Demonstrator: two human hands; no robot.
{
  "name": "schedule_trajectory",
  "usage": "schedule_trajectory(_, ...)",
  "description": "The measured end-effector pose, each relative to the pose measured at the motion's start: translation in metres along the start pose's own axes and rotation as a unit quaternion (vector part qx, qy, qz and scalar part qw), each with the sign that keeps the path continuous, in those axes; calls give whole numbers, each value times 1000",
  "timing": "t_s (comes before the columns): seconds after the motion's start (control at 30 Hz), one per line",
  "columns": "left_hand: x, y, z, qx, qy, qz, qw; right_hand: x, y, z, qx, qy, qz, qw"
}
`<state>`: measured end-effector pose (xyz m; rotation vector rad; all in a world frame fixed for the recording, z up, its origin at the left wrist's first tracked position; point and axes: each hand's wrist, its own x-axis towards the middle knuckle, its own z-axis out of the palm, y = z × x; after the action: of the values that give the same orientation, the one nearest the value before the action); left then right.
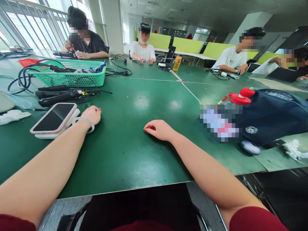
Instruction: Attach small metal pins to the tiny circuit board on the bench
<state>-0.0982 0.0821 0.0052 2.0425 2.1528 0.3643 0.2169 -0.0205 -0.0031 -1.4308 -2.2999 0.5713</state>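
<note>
My left hand (pixel 92 115) rests on the green table (pixel 125 154), its fingers curled closed and red nails showing. What those fingers hold, if anything, is too small to make out. A pale bracelet (pixel 89 124) circles that wrist. Just left of it, a phone with a pink rim (pixel 54 118) lies on top of a white flat object (pixel 48 136). My right hand (pixel 157 129) lies on its side near the middle of the table, thumb and fingers curled together, with nothing seen in them.
At the left, a green basket (pixel 72 79) holds cables and tools, with black handheld devices (pixel 60 96) before it. On the right are a dark blue bag (pixel 271 115), a red-topped item (pixel 242 96) and a mouse (pixel 250 147). Several people sit across the table near an orange bottle (pixel 177 63).
</note>
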Motion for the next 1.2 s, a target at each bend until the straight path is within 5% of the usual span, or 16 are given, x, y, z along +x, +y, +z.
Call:
schedule_trajectory(0.1,-3,12,6,6,-22,13,1000,1,0,0,-1,0,0,1000)
schedule_trajectory(0.23,-29,45,14,-3,-66,112,992,2,1,1,-6,-2,-3,1000)
schedule_trajectory(0.37,-73,82,18,-110,-154,272,943,3,2,1,-5,0,-4,1000)
schedule_trajectory(0.47,-97,96,17,-153,-167,308,924,4,1,1,-4,-2,2,1000)
schedule_trajectory(0.83,-101,94,16,-195,-213,364,885,5,3,1,8,-6,-10,1000)
schedule_trajectory(1.0,-96,93,18,-206,-182,346,897,1,3,0,5,-41,-24,999)
schedule_trajectory(1.2,-90,93,24,-176,-157,354,905,4,3,8,-12,26,-33,999)
